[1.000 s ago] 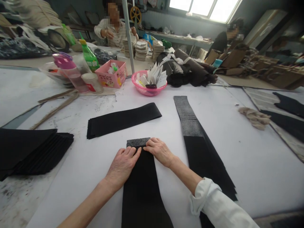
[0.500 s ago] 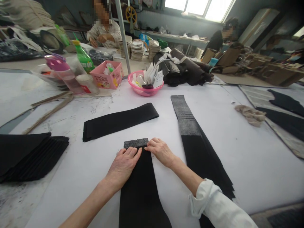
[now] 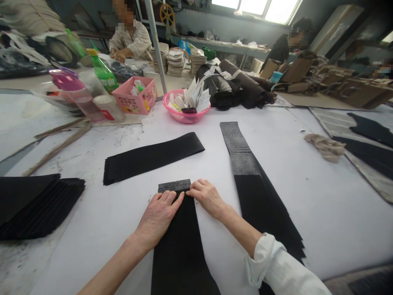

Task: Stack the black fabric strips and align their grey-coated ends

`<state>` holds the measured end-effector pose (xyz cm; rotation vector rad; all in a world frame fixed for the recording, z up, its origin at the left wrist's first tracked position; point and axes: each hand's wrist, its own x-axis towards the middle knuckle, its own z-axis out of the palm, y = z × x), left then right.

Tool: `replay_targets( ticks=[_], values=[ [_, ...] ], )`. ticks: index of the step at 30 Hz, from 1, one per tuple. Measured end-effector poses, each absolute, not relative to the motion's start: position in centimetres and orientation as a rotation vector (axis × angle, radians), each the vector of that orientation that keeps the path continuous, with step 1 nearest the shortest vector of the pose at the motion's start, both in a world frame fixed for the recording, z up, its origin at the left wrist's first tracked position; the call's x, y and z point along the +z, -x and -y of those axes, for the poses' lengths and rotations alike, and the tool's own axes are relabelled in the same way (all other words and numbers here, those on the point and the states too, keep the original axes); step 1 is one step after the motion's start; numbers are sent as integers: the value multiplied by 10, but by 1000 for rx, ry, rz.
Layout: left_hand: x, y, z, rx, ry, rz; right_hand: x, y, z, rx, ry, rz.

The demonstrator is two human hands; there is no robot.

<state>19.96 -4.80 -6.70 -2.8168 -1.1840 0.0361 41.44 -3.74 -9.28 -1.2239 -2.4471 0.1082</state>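
A long black strip of sheet material runs away from me on the white tabletop, its far end a band of speckled grey. My left hand lies over its left side, fingers curled and pressed on the fold line below that band. At the right edge of the same line, my right hand pinches the strip, its thumb close to the left thumb. To the right lies a fanned stack of black strips with greyish ends. A folded black strip rests beyond my left hand.
Black pieces are stacked at the left edge. Farther back stand a pink basket of papers, a pink box, a spray bottle and dark rolls. A beige cloth lies right. Two co-workers are behind.
My view has shifted slightly. Both hands stay at the same fold line on the strip, with hardly any movement. The co-worker at the back left has lowered their hands a little.
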Motion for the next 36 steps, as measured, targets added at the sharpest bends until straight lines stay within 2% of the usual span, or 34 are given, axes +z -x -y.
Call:
replay_targets(
  ticks=[7,16,31,36],
  values=[
    [-64,-204,48,48,2783,1159,-80,-413,44,103,1229,2503],
    [-65,-207,50,80,2744,1147,-94,-421,42,363,1327,2243],
    [-63,-211,49,93,2779,1160,-84,-416,61,124,1328,2526],
    [-64,-212,49,86,2757,1162,-85,-415,66,218,1372,2447]
  ],
)
